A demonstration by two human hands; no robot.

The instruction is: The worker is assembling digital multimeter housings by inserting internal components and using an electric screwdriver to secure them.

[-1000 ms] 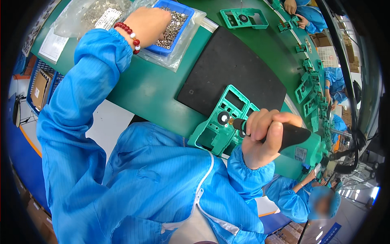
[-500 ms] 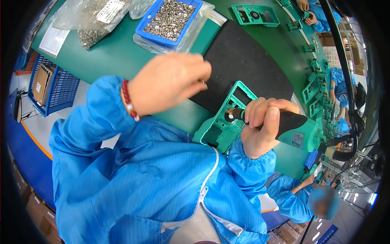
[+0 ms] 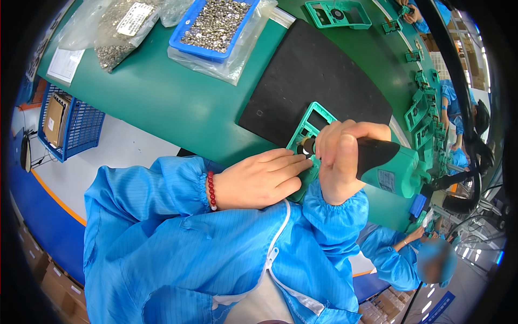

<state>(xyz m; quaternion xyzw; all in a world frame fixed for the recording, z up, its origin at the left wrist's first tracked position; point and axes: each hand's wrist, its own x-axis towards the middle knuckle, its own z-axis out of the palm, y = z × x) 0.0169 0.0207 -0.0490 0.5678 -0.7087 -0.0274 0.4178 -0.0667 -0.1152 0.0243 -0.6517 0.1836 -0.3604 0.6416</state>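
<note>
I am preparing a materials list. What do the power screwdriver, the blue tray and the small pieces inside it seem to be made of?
Power screwdriver: body likely moulded plastic, smooth and evenly green; dull black section perhaps rubber.
Blue tray: probably plastic, slightly glossy, with smooth, even-coloured walls.
Small pieces: most likely metal, shiny, from their silvery glints; solid or plated, I cannot tell.

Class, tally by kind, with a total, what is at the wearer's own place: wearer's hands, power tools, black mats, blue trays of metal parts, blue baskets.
Left hand and right hand: 2
Power tool: 1
Black mat: 1
Blue tray of metal parts: 1
Blue basket: 1
Total: 6
</note>
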